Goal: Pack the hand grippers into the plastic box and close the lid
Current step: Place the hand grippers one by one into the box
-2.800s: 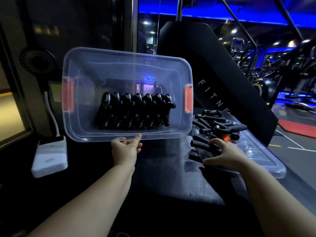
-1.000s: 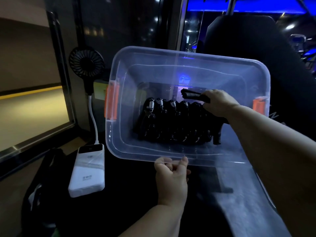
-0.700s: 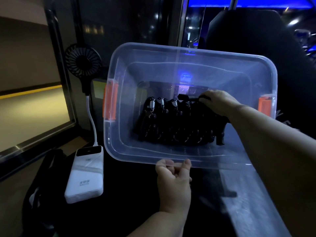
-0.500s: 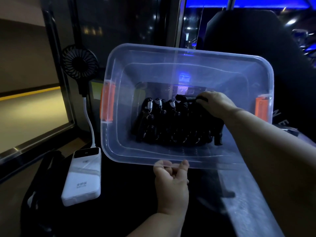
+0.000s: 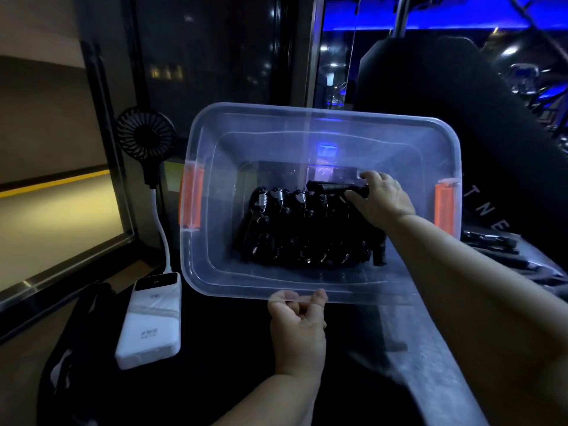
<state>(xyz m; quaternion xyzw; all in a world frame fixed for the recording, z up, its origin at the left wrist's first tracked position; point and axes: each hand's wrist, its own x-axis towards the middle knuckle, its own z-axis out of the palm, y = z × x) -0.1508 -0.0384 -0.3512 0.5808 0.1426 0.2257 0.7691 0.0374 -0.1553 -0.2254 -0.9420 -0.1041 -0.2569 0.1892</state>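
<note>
The clear plastic box (image 5: pixel 322 115) with orange latches is tilted up toward me. My left hand (image 5: pixel 298 327) pinches its near rim. Inside, several black hand grippers (image 5: pixel 285 232) with silver springs stand packed in a row. My right hand (image 5: pixel 382 199) reaches into the box and grips one more black hand gripper (image 5: pixel 330 188) by its handle, above the right end of the row. The clear lid (image 5: pixel 436 376) lies flat to the right under my right arm, with more black hand grippers (image 5: pixel 504 250) lying on its far part.
A white power bank (image 5: pixel 150 324) lies left of the box, cabled to a small black fan (image 5: pixel 146 139) behind it. A dark bag (image 5: pixel 61 348) sits at the lower left. A large black padded gym machine (image 5: pixel 461 118) rises behind the box.
My right hand left the pile on the lid, carried a hand gripper into the box and has lowered it to the right end of the row. My left hand keeps the box tilted.
</note>
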